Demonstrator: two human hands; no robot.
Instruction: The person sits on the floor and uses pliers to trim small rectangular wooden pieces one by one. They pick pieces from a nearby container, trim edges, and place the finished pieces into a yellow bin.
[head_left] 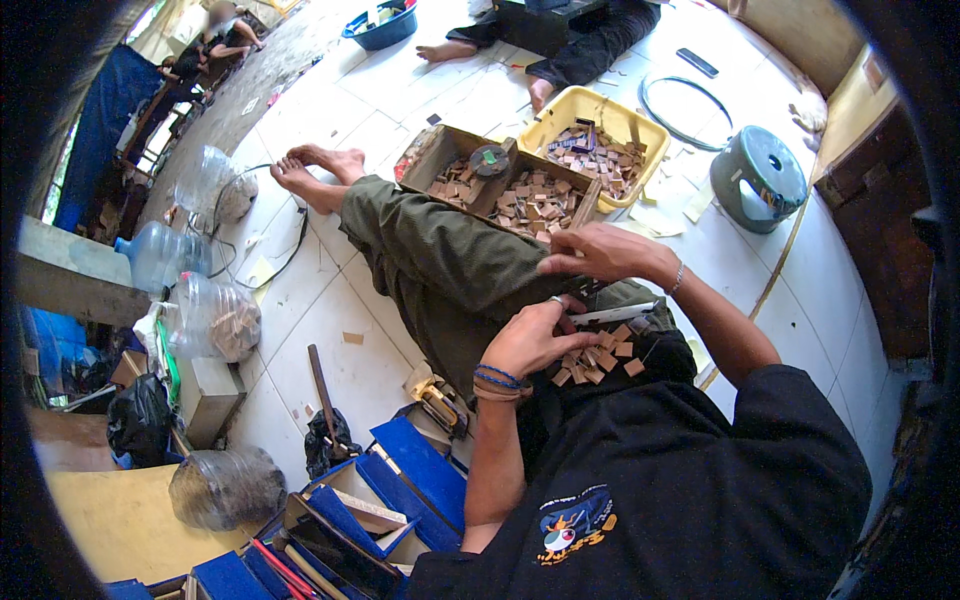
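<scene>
My left hand [532, 342], with blue bands at the wrist, is over my lap. Its fingers close around one end of a narrow white strip [618, 313], which points to the right. Under the strip, a loose heap of small brown square pieces [603, 362] lies on the dark cloth of my lap. My right hand [608, 252], wearing a chain bracelet, is just above and beyond the strip, fingers bent together in a pinch. What sits between those fingertips is too small to make out. Past this hand stands a wooden box [590, 212] filled with similar brown pieces.
A yellow basin [655, 150] of brown pieces sits behind the box, beside a green stool [760, 178] and a coiled cable [680, 112]. At lower left are blue boxes [420, 470], a hammer [322, 390] and plastic bottles [170, 255]. Another person's legs [600, 50] extend at the back.
</scene>
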